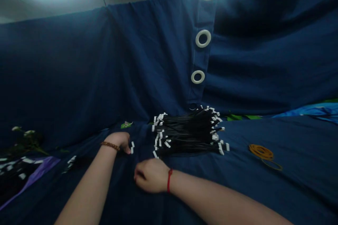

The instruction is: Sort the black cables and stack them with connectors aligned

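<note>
My left hand (123, 141), with a brown beaded bracelet, is closed, and small white connectors (132, 145) poke out at its fingertips. They look like the ends of a black cable, whose dark length is lost against the dark cloth. Lower and to the right, my right hand (152, 175) wears a red cord and has its fingers curled in; whatever they hold, if anything, is hidden. Just beyond the right hand lies a stack of black cables (187, 130) in several bundles, white connectors at both ends.
Dark blue cloth (237, 182) covers the surface, and a blue curtain (158, 59) with white rings hangs behind. Orange rubber bands (261, 152) lie right. Far left are more white-ended cables (16, 172) on purple plastic (43, 172), a small bunch (71, 161) and white flowers (29, 133).
</note>
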Motion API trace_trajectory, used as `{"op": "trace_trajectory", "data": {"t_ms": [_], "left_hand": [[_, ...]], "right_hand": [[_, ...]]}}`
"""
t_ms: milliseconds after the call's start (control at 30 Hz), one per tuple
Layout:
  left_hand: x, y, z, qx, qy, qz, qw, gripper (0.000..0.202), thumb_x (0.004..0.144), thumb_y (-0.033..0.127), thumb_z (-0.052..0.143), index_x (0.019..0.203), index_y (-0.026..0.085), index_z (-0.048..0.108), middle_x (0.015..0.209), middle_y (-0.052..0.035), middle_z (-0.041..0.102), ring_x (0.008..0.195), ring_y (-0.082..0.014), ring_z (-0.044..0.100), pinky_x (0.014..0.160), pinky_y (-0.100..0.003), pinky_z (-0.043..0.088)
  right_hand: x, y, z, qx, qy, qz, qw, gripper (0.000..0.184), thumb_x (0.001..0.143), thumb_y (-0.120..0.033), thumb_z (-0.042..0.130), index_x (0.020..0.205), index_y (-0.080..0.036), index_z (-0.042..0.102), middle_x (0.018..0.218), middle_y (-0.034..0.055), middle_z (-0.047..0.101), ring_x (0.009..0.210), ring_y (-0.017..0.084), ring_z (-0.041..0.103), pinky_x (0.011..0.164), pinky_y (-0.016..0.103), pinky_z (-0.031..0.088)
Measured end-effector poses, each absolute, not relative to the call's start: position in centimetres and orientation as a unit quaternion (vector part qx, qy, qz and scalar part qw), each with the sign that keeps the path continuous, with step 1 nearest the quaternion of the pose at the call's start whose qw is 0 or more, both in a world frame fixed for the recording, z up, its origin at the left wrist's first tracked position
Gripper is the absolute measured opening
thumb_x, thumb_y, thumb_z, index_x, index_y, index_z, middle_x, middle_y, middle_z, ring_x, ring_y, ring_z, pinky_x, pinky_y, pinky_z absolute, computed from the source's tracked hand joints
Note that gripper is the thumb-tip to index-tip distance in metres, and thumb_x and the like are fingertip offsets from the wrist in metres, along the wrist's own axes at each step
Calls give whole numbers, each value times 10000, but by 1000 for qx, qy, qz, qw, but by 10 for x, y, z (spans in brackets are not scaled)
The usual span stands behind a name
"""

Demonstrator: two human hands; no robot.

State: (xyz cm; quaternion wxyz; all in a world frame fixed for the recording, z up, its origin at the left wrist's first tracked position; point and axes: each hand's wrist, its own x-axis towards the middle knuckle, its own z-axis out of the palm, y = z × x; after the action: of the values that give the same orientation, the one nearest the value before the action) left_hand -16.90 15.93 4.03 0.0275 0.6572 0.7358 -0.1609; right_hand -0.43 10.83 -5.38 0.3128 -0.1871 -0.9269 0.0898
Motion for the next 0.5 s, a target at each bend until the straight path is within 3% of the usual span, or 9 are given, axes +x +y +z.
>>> {"op": "trace_trajectory", "data": {"t_ms": [100, 233, 333, 500], "left_hand": [[-182, 170, 15, 652, 724, -205, 89, 288, 774, 287, 591, 993, 102, 570, 945, -55, 598, 839, -129, 574, 769, -319, 486], [-192, 176, 5, 673, 701, -204, 117, 290, 783, 303, 577, 990, 100, 567, 942, -57, 594, 835, -131, 568, 780, -328, 475], [-202, 173, 14, 698, 683, -181, 115, 263, 797, 323, 553, 925, 96, 587, 888, -48, 603, 807, -124, 566, 787, -330, 462], [-213, 157, 48, 721, 686, -93, 40, 295, 835, 324, 462, 1030, 133, 576, 1041, -71, 595, 936, -150, 554, 869, -323, 408]], "right_hand": [[-15, 99, -77, -153, -955, 92, 235, 166, 753, -313, 521, 781, -173, 605, 701, 12, 614, 615, 141, 551, 551, 247, 400], [-6, 97, -77, -127, -968, 100, 192, 206, 769, -312, 485, 899, -194, 593, 846, 23, 637, 786, 160, 584, 704, 249, 421], [-3, 99, -74, -126, -971, 105, 176, 214, 780, -303, 466, 924, -195, 583, 875, 20, 633, 821, 155, 583, 751, 243, 415], [-5, 99, -75, -125, -970, 104, 180, 211, 791, -297, 454, 932, -194, 572, 879, 21, 626, 819, 150, 579, 765, 245, 410]]}}
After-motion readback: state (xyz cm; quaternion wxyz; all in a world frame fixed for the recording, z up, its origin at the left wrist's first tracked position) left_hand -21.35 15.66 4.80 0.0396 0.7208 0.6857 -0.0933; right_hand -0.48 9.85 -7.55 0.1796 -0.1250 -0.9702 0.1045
